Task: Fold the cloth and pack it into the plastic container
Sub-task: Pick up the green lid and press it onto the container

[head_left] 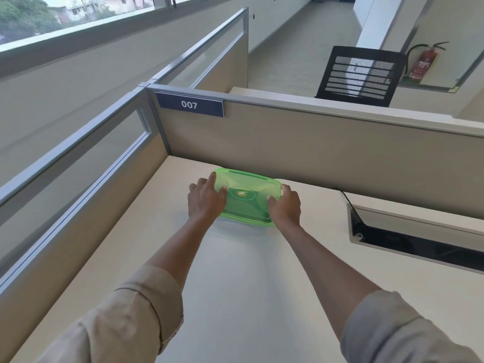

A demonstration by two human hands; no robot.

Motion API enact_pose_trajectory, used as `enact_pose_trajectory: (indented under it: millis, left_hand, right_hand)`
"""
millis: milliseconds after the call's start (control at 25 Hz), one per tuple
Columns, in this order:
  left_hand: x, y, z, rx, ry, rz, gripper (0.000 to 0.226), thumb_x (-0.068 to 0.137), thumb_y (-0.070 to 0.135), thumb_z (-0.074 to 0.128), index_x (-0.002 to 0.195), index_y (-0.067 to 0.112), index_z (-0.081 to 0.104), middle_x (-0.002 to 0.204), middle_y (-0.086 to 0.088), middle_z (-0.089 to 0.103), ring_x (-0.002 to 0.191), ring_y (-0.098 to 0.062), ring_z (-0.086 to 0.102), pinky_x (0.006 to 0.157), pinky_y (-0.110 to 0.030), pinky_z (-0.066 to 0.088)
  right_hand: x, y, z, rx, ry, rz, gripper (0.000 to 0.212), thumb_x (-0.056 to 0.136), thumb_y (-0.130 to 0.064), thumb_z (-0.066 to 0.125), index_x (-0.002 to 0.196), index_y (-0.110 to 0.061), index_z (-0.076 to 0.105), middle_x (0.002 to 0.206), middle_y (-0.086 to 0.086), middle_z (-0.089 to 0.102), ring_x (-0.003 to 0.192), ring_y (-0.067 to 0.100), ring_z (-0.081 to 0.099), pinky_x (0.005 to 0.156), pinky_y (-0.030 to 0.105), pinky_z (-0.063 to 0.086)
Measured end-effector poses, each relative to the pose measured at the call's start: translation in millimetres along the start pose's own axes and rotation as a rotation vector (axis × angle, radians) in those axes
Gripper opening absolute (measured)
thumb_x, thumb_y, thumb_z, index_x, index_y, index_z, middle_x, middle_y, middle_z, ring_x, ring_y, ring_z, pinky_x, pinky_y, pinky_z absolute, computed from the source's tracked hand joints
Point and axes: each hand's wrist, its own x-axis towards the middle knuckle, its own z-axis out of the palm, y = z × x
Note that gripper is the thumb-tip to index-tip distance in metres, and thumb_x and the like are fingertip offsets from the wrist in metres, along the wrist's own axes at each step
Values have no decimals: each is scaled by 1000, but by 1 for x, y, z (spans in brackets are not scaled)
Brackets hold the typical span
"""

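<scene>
Head view. Container (247,199): green translucent plastic, rounded rectangle, lid on; on the pale desk (235,284), just beside the beige partition (314,148). Left hand (207,199) and right hand (285,205): fingers spread, gripping its two short ends. Near desk bare; cable slot (419,239) at right. Cloth not visible.

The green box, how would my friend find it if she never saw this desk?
Look at the pale desk under the blue 007 sign. Near its back wall sits the green plastic container, lid on, a hand at each end. Nothing else on the desk is see-through green.
</scene>
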Motion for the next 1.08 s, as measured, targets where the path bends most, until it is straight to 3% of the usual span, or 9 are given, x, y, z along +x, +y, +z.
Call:
enact_pose_trajectory:
  millis: [320,640,880,1080]
  left_hand:
    - [5,-15,20,29,-115,-69,57,100,45,35,153,34,22,136,-16,48,121,-39,43,94,-48,38]
    - [-18,-10,21,24,-63,-75,52,102,42,22,154,41,12,115,-18,48,91,-43,61,72,-41,40]
    - [-16,-15,21,155,-76,-16,58,100,40,22,156,37,4,99,-18,67,86,-38,64,68,-39,40]
    - [-14,-15,16,208,-96,2,61,100,43,23,156,35,2,93,-16,68,82,-36,63,65,-37,39]
  right_hand:
    - [-2,3,11,-138,3,-52,47,95,-26,55,139,-18,40,124,14,48,114,36,51,84,43,46]
    - [-2,0,16,-255,2,-59,54,95,-12,40,146,-25,28,120,16,43,100,41,56,69,39,43]
    - [-7,3,16,-338,-10,-65,51,103,-34,29,152,-28,15,114,19,53,93,41,62,69,39,38]
    - [-8,2,13,-412,-42,-65,55,104,-38,24,154,-28,6,116,21,56,97,40,62,72,39,39]
